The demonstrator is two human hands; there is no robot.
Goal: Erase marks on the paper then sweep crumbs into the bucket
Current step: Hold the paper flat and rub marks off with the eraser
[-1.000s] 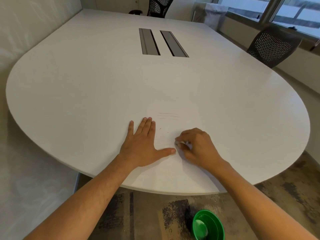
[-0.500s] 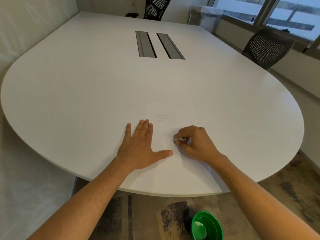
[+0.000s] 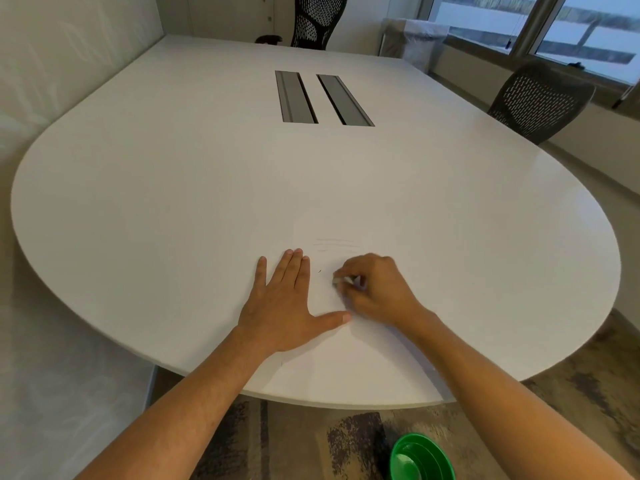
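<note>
Pressing flat on the paper point(image 3: 346, 348), left hand point(image 3: 284, 306) lying open, fingers together and pointing away, thumb stretched out toward the right hand point(image 3: 375, 289). Pinching a small pale eraser point(image 3: 337, 280) between right thumb and fingertips, fingers curled tight around it, its tip touching the sheet just right of the left fingers. Lying on the desk point(image 3: 173, 202), nearly the same white, the paper reaching under both hands and running back to the near rim. Showing just beyond the right knuckles, faint pencil marks point(image 3: 336, 244) in a few thin lines. Sitting between the two hands, one tiny dark speck point(image 3: 319, 271). Standing on the patterned floor point(image 3: 294, 441), below the right forearm and off the desk, the green bucket point(image 3: 421, 459), open mouth up. Farther away past both hands, two grey slots point(image 3: 323, 98) sunk into the desk, and black mesh chairs point(image 3: 540, 102) waiting at the far side and to the right.
</note>
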